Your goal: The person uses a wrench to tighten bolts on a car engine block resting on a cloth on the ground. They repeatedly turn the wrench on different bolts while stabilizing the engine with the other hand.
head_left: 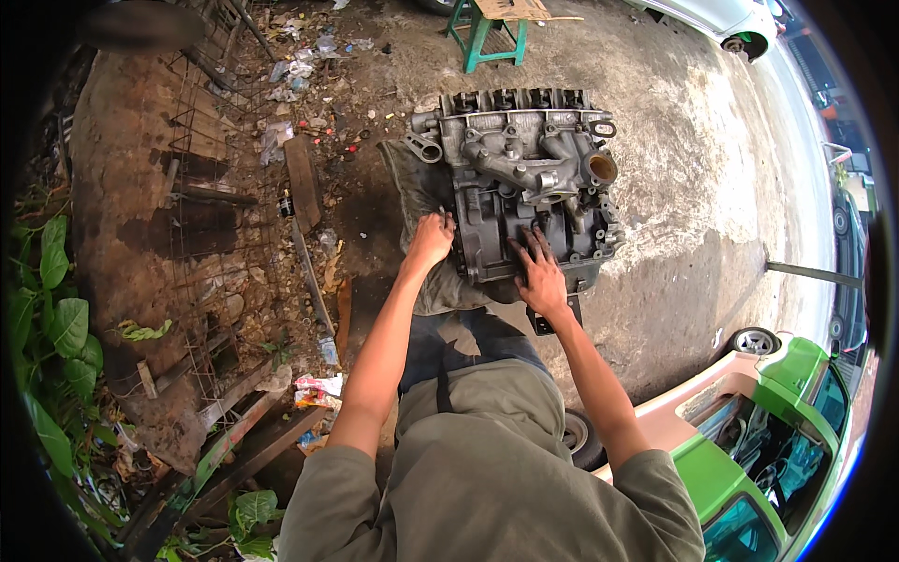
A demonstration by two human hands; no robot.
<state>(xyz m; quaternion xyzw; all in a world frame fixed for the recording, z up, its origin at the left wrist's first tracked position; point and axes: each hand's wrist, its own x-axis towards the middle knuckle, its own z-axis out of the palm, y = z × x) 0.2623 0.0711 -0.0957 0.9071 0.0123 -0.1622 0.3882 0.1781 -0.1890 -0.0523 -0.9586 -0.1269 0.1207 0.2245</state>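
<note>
Grey cast-metal engine (526,180): just ahead, beside crumpled grey cloth (410,192) | bare left hand (432,238): forearm stretched forward, fingers curled at engine's left edge, cannot tell whether gripping | bare right hand (540,273): palm down on engine, fingers slightly apart

Grey engine (526,178), green stool (476,42)

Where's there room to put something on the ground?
Bare concrete lies right of the engine, between the white car and the green vehicle. Left of the engine is crowded, with litter and a wooden plank. The left hand and right hand take up the engine's near side.
</note>
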